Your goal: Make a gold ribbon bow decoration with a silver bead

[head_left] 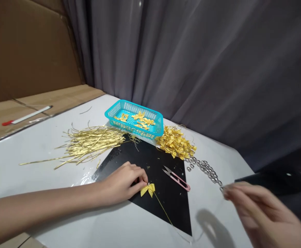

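Note:
My left hand point(129, 179) rests on the black mat point(165, 206), its thumb and forefinger pinched on a yellow bow point(148, 190). A thin gold cord point(163, 208) trails from the bow toward the mat's front corner, where it becomes hard to follow. At the right, my right hand point(258, 206) is raised over the white table, its thumb and fingertips closed. Whatever they hold is too small to make out. Just beyond those fingertips lies a line of small silver rings point(208, 170). Pink-handled thread snips point(177, 178) lie on the mat between the hands.
A turquoise basket point(159, 129) with yellow bows stands at the back. Left of it is a bundle of gold cords point(96, 141); to its right, a pile of yellow bows point(176, 143). A white pen-like tool point(31, 114) lies on cardboard. Grey curtains hang behind.

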{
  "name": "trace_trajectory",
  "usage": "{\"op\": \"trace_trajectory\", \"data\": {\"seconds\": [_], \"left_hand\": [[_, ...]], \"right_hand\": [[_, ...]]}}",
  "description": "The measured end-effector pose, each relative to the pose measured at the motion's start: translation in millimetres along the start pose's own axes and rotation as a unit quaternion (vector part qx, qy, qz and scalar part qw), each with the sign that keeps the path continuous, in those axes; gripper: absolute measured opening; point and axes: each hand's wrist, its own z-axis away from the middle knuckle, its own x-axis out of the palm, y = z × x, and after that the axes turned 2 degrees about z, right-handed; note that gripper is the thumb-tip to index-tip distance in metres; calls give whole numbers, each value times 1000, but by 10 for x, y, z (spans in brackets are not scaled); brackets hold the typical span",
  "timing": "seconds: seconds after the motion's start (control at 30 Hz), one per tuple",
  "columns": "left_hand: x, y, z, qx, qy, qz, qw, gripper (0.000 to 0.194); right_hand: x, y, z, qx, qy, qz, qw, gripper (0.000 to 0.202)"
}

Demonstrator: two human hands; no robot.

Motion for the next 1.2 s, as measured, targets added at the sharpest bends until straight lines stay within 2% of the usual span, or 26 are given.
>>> {"op": "trace_trajectory", "data": {"seconds": [0.1,0.2,0.27,0.37,0.4,0.47,0.6,0.8,0.97,1.07,1.13,1.2], "left_hand": [[-90,4,77,1,11,-39,999,7],[-321,-65,165,-1,25,-126,992,13],[-541,-185,231,-22,52,-200,978,18],[-853,-428,332,-110,95,-268,952,20],[-926,-502,360,-140,99,-284,943,21],[-1007,-609,392,-158,96,-286,940,23],[-972,-639,335,-168,78,-265,946,25],[-856,-654,136,-153,85,-275,945,20],[-920,-657,62,-142,87,-271,948,21],[-983,-509,17,-132,113,-274,946,22],[-980,-357,-22,-113,138,-286,941,21],[-918,-195,-57,-67,158,-296,939,19]], "right_hand": [[422,6,-108,24,-103,-61,993,29],[686,91,-67,17,-147,-41,988,34],[755,158,-13,-33,-162,3,986,35],[771,218,36,-92,-155,49,982,38],[771,227,43,-102,-150,56,982,38],[775,229,47,-125,-141,64,980,38],[800,202,46,-168,-121,74,976,38],[822,231,64,-198,-120,81,970,34],[786,289,54,-215,-143,118,959,30],[775,141,-28,-237,-142,137,951,27],[809,-61,-104,-260,-131,126,948,22],[893,-301,-179,-296,-94,107,944,19]]}}
